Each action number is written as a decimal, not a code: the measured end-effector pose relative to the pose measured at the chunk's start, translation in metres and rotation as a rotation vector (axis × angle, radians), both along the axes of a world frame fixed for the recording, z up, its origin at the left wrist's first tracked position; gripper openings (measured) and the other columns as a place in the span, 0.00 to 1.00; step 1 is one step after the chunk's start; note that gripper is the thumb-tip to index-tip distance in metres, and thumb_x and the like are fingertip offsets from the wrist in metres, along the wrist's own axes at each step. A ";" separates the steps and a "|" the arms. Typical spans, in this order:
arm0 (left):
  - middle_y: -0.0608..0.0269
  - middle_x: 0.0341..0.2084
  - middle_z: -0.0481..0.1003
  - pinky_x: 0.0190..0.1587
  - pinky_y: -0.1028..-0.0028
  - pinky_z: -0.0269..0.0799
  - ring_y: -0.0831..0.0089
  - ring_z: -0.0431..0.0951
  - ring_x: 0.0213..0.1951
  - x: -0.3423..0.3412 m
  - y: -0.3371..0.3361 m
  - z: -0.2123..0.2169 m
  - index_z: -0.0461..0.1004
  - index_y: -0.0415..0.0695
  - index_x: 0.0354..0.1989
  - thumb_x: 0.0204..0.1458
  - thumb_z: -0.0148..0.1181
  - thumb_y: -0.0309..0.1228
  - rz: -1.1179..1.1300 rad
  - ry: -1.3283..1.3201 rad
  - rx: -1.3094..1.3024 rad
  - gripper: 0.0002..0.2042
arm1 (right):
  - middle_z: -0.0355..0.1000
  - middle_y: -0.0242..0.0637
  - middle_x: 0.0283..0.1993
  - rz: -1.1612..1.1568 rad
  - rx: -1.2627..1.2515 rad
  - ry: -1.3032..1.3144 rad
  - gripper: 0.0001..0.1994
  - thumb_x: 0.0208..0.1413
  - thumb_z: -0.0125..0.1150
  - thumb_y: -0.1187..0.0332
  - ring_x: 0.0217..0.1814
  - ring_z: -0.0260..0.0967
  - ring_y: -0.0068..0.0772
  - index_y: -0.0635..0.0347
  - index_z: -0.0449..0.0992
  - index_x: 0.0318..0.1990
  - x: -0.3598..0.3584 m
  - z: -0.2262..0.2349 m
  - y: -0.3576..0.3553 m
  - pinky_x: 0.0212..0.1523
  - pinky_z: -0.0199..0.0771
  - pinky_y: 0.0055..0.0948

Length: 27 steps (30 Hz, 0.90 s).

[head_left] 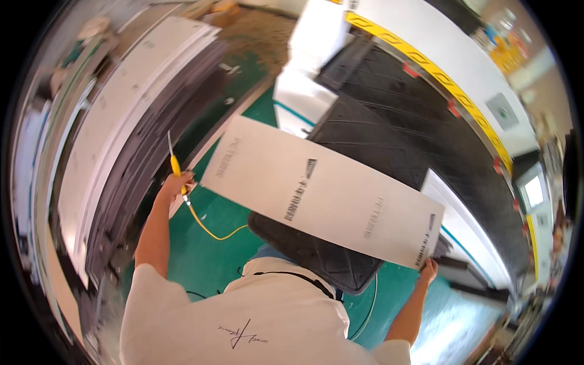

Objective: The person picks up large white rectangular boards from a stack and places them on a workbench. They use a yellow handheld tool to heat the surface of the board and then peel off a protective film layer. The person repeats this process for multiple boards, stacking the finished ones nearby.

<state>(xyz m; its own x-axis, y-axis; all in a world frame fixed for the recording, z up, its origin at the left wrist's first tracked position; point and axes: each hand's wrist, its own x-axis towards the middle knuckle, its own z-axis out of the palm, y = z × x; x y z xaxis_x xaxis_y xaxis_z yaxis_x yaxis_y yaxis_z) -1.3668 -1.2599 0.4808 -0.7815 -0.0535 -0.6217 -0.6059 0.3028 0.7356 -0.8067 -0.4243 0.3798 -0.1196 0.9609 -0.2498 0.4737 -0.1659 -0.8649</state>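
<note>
from up here i look down on a person in a white shirt carrying a large white rectangular sheet with dark printing (322,191) flat across the front of their body, over the green floor (201,249). under its near edge sits a black ribbed rubber mat (316,255), and i cannot tell whether the two are touching or just overlapping in view.

the risk i judge most likely is the sheet tipping or sliding: it is wide and held only at two far-apart points. the left hand (175,185) is at the sheet's left corner, its fingers also closed around a yellow-handled tool (175,163) with a yellow cable (204,225) trailing down to the floor, so that grip on the sheet looks shared and weak; i cannot tell how firmly it pinches the edge. the cable could also snag underfoot. the right hand (427,271) has its fingers clamped on the sheet's near right corner.

so the sheet spans between both hands, its long edge running from far left to near right. to the left stands a leaning stack of white and dark boards (128,121), just beside the left hand, and a swing of the sheet could clip it. to the far right lies a long black ribbed conveyor surface (413,121) with a yellow-edged rail (438,76).
</note>
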 end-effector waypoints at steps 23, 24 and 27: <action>0.79 0.21 0.60 0.27 0.81 0.51 0.89 0.54 0.23 -0.124 0.163 0.162 0.77 0.44 0.54 0.66 0.59 0.46 -0.019 0.487 0.266 0.19 | 0.78 0.47 0.57 -0.083 0.002 0.393 0.11 0.69 0.57 0.66 0.49 0.74 0.24 0.61 0.75 0.53 0.014 0.292 -0.056 0.49 0.73 0.27; 0.79 0.20 0.58 0.26 0.81 0.50 0.89 0.53 0.23 -0.145 0.173 0.157 0.77 0.43 0.54 0.66 0.59 0.46 -0.040 0.429 0.376 0.19 | 0.79 0.37 0.54 -0.142 0.005 0.357 0.11 0.69 0.57 0.66 0.51 0.71 0.23 0.57 0.74 0.54 -0.013 0.282 -0.043 0.53 0.70 0.30; 0.81 0.19 0.53 0.25 0.80 0.51 0.88 0.52 0.21 -0.197 0.228 0.139 0.77 0.43 0.52 0.65 0.62 0.45 -0.017 0.309 0.390 0.18 | 0.75 0.27 0.46 -0.123 -0.105 0.752 0.09 0.71 0.54 0.63 0.49 0.71 0.28 0.50 0.74 0.53 -0.017 0.204 0.022 0.54 0.69 0.33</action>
<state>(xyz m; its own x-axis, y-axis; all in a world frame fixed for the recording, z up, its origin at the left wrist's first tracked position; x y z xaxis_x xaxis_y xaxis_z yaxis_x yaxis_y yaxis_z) -1.5642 -1.0316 0.6193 -0.9311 0.1512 -0.3320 -0.3391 -0.0230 0.9405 -0.8241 -0.4021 0.5835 -0.1874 0.9540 -0.2340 -0.2629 -0.2783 -0.9238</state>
